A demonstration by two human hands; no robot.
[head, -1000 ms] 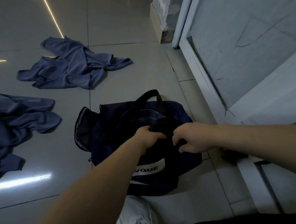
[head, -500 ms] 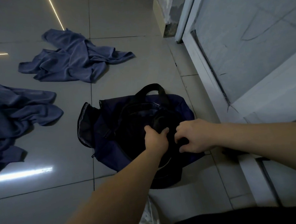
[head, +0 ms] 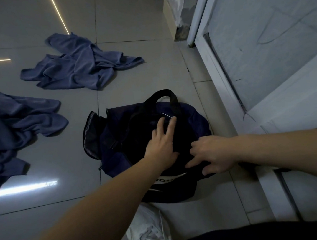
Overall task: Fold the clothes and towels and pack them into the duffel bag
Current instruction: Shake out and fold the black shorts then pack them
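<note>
**Both hands open on the duffel bag**

My left hand (head: 162, 144) lies open, fingers straight and spread, pressing dark fabric on top of the navy duffel bag (head: 192, 114). My right hand (head: 213, 154), fingers loosely extended, touches the bag's near edge and grips nothing. The bag stands on the tile floor (head: 130, 74). Its contents are too dark to tell. Its end pocket (head: 89, 134) gapes. Beyond, to the left, lies a crumpled blue cloth (head: 14, 124), and farther off a second blue cloth (head: 83, 67), both unfolded.

— What is everything carried by?
— A glossy grey tiled floor (head: 133, 68), in which light streaks are reflected.
— What is laid on it?
— A dark bag (head: 194, 120) is set near the door frame (head: 213, 76). A crumpled blue cloth (head: 83, 69) is spread beyond it, and a second cloth (head: 9, 124) at the left. A white shoe (head: 147, 235) is seen just beside the bag.
</note>
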